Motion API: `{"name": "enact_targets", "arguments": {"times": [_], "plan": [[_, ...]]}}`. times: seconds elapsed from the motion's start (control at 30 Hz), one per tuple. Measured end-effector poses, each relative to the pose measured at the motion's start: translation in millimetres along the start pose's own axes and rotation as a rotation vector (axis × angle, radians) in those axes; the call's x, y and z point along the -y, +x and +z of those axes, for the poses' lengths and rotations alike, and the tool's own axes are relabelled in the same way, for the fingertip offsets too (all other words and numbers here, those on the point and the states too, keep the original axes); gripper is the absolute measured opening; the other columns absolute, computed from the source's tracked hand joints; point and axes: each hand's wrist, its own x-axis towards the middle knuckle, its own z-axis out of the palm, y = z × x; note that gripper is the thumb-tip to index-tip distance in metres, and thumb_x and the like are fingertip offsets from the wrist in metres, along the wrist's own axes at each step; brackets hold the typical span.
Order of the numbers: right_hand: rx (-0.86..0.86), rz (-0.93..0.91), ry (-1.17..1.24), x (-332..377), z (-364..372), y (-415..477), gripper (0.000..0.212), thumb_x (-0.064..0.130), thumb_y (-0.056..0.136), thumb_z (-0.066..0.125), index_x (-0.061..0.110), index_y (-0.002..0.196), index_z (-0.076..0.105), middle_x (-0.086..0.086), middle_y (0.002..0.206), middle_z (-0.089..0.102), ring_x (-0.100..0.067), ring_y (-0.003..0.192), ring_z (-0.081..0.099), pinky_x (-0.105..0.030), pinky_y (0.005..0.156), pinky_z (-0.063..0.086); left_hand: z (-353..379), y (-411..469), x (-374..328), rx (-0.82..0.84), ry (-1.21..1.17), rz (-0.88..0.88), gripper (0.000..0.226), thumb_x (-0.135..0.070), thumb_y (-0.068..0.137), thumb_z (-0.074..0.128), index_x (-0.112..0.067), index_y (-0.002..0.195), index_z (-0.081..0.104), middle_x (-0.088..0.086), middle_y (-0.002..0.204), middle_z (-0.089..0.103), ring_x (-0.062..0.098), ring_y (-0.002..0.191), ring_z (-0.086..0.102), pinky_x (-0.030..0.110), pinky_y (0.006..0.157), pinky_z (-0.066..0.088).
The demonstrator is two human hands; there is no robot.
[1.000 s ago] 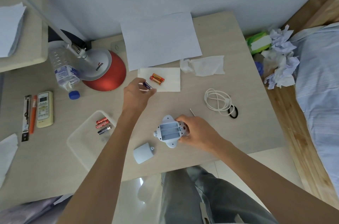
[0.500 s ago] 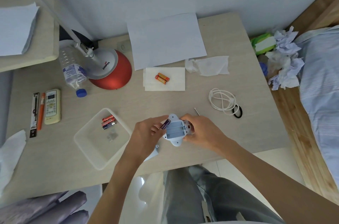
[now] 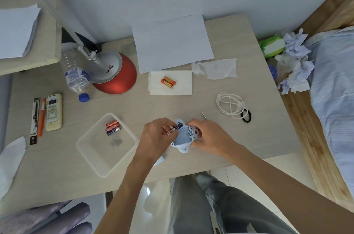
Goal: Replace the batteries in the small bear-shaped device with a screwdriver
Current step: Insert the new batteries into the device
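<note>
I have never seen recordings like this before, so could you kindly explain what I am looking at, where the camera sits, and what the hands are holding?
There is no machine here: these are a person's two bare hands, filmed by one camera worn on the head, looking down at a desk. The right hand holds a pale blue device with its open battery compartment facing up. The left hand pinches a dark battery at that compartment's edge. On the desk lie two orange batteries on a napkin, a clear tray with three more batteries, a red lamp, a water bottle, a remote control and a coiled white cable.
</note>
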Motion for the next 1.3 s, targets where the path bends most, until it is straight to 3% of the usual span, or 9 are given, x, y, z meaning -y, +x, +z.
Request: {"name": "enact_targets", "arguments": {"times": [0.23,0.5,0.57,0.63,0.7,0.77,0.97,1.2,1.3], "plan": [[0.003,-0.002,-0.013,0.7,-0.3,-0.5,0.047,0.027,0.081,0.082,0.03,0.123,0.062,0.008,0.089,0.07,-0.015,0.076,0.066,-0.036,0.071,0.058,3.6,-0.5,2.2,-0.03,-0.049,0.065,0.019,-0.007,0.083,0.088,-0.021,0.094,0.083,-0.009,0.082,0.073,0.008,0.074,0.065,0.013,0.069,0.051],[-0.022,-0.003,-0.024,-1.1,2.4,0.4,0.046,0.027,0.08,0.082,0.032,0.121,0.061,0.007,0.088,0.071,-0.015,0.074,0.065,-0.039,0.071,0.058,17.6,2.1,5.5,-0.033,0.088,0.088,0.015,-0.005,0.081,0.084,-0.017,0.091,0.084,-0.007,0.079,0.073,0.01,0.072,0.067,0.037,0.075,0.062],[-0.023,0.006,-0.028,-1.5,3.5,0.6,0.047,0.029,0.08,0.082,0.032,0.122,0.062,0.007,0.089,0.072,-0.015,0.075,0.066,-0.04,0.072,0.059,21.4,3.7,5.4,-0.054,0.055,0.083,0.015,-0.006,0.08,0.087,-0.017,0.088,0.082,-0.008,0.078,0.071,0.007,0.071,0.065,0.034,0.074,0.061],[-0.021,0.01,-0.029,-1.7,3.7,0.7,0.048,0.03,0.08,0.083,0.031,0.123,0.062,0.007,0.092,0.073,-0.015,0.078,0.068,-0.04,0.074,0.06,24.6,5.5,7.6,-0.088,0.027,0.102,0.017,-0.012,0.077,0.094,-0.019,0.087,0.082,-0.009,0.081,0.067,0.004,0.071,0.063,0.022,0.07,0.055],[-0.02,0.01,-0.023,-2.6,4.0,0.8,0.048,0.031,0.08,0.084,0.032,0.122,0.061,0.007,0.094,0.074,-0.014,0.081,0.069,-0.04,0.075,0.061,27.7,7.2,10.6,-0.114,0.035,0.119,0.021,-0.022,0.075,0.098,-0.022,0.091,0.084,-0.009,0.088,0.063,0.003,0.079,0.06,0.01,0.07,0.045],[-0.015,0.012,-0.016,-3.0,4.5,0.8,0.049,0.031,0.079,0.085,0.033,0.122,0.06,0.007,0.095,0.074,-0.014,0.081,0.069,-0.04,0.076,0.061,30.4,8.0,13.9,-0.116,0.024,0.114,0.026,-0.029,0.075,0.099,-0.022,0.096,0.086,-0.009,0.097,0.062,0.006,0.091,0.06,0.007,0.073,0.044],[-0.028,0.003,-0.008,-3.3,5.7,-0.9,0.055,0.031,0.079,0.087,0.03,0.127,0.061,0.008,0.1,0.074,-0.013,0.084,0.069,-0.034,0.077,0.061,34.6,2.2,21.7,-0.144,-0.078,0.155,0.026,-0.027,0.082,0.095,-0.018,0.104,0.086,-0.006,0.112,0.066,0.012,0.104,0.067,0.027,0.083,0.06],[-0.027,0.007,-0.003,-2.0,4.7,-1.2,0.053,0.03,0.079,0.086,0.03,0.125,0.062,0.011,0.096,0.072,-0.012,0.082,0.068,-0.032,0.075,0.06,33.0,4.2,22.0,-0.17,0.118,0.298,0.015,-0.023,0.087,0.091,-0.016,0.098,0.086,-0.002,0.119,0.069,0.012,0.103,0.065,0.028,0.084,0.061],[-0.031,0.007,0.007,-1.6,5.1,-1.1,0.049,0.029,0.078,0.085,0.031,0.121,0.061,0.011,0.094,0.073,-0.011,0.079,0.068,-0.036,0.075,0.061,41.5,7.8,18.5,-0.145,0.008,0.245,0.02,-0.028,0.082,0.095,-0.021,0.099,0.088,-0.006,0.125,0.07,0.013,0.111,0.064,0.031,0.09,0.062]]}}
